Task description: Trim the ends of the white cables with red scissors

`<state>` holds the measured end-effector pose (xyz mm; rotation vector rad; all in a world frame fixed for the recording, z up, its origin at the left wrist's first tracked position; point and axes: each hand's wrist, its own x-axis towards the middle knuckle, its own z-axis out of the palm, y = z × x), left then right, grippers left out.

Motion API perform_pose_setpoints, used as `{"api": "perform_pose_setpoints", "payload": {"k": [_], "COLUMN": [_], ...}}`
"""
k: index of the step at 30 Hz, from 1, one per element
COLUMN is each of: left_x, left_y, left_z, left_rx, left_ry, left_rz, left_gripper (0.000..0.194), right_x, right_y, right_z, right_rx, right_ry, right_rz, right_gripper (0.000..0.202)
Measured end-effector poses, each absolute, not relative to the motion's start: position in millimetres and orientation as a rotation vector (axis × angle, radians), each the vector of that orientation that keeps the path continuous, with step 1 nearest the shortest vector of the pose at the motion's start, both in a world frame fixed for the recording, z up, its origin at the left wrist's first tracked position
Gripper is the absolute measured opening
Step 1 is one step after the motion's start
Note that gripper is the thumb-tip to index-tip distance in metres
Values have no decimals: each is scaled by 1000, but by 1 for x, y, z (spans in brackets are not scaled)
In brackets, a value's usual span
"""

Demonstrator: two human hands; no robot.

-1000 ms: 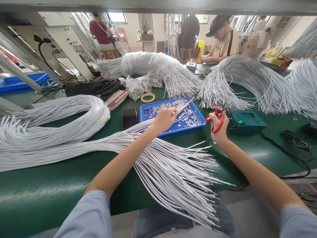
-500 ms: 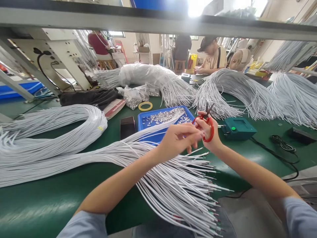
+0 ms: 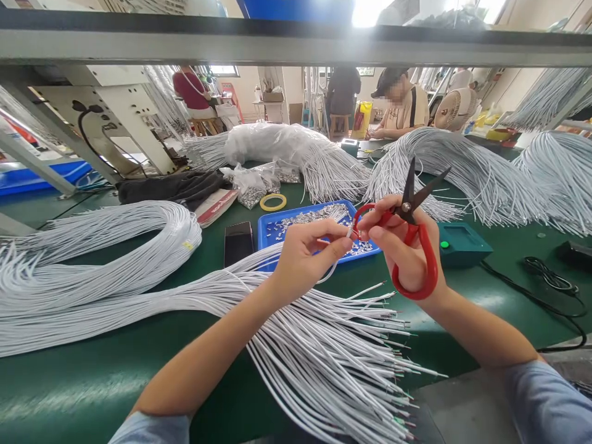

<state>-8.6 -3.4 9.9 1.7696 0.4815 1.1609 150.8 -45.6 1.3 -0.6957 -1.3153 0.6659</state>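
Compared with half a second ago, our left hand (image 3: pixel 309 254) has drawn back a little from our right hand (image 3: pixel 411 256), and a white cable (image 3: pixel 349 233) now shows in its fingers. The red-handled scissors (image 3: pixel 407 209) have come up larger in view, their dark blades spread and pointing to the far side.

We pinch the cable near its end between left thumb and fingers, and the end points right, toward our right fingertips (whether those touch it, we cannot tell). Our right hand is looped through the scissors' handles. Both hands are above the near edge of the blue tray (image 3: pixel 263 237) of small metal terminals (image 3: pixel 296 219). The fanned white cable bundle (image 3: pixel 324 333) lies on the near side, below our hands, and the green box (image 3: pixel 467 245) sits to the right.
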Motion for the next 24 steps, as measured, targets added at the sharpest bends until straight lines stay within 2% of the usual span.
{"api": "perform_pose_setpoints", "payload": {"k": [9,24], "left_x": [-5,-3], "left_y": [-2,-4], "left_z": [7,4], "left_rx": [1686,1689], "left_ry": [526,474], "left_rz": [1143,1116], "left_gripper": [25,20], "right_x": [153,152], "right_y": [-42,-42], "right_z": [14,12], "right_rx": [-775,-785], "right_ry": [-1355,-1372], "right_rz": [699,720], "right_gripper": [16,21]}}
